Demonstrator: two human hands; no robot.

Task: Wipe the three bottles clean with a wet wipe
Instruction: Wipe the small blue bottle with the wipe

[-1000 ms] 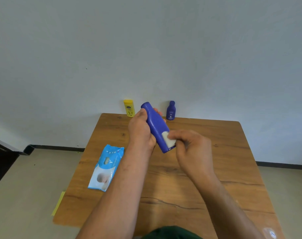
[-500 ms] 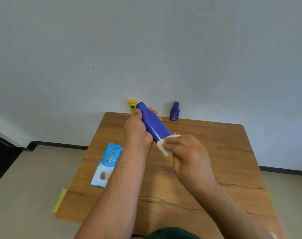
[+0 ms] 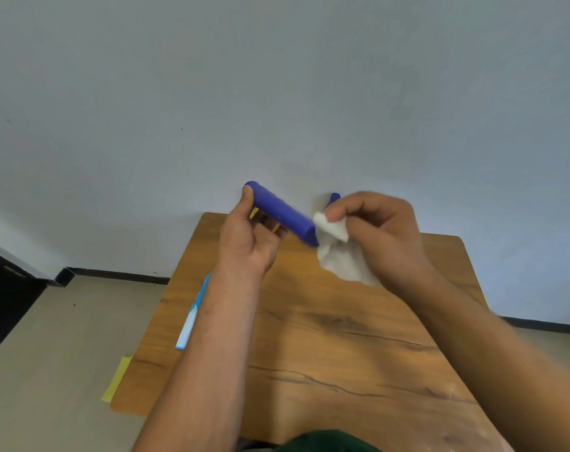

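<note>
My left hand grips a large blue bottle, held tilted above the far part of the wooden table. My right hand pinches a white wet wipe at the bottle's lower right end. A small blue bottle at the back edge shows only its top behind my right hand. Slivers of a yellow bottle peek out behind my left hand and the big bottle.
A light-blue wet wipe pack lies at the table's left side, mostly hidden by my left forearm. A yellow strip sticks to the floor by the table's left edge. A pale wall stands right behind the table.
The large bottle has been tipped flatter and raised. My right hand has slid the wipe off toward the bottle's right end, and the wipe now hangs open. The view has moved closer.
</note>
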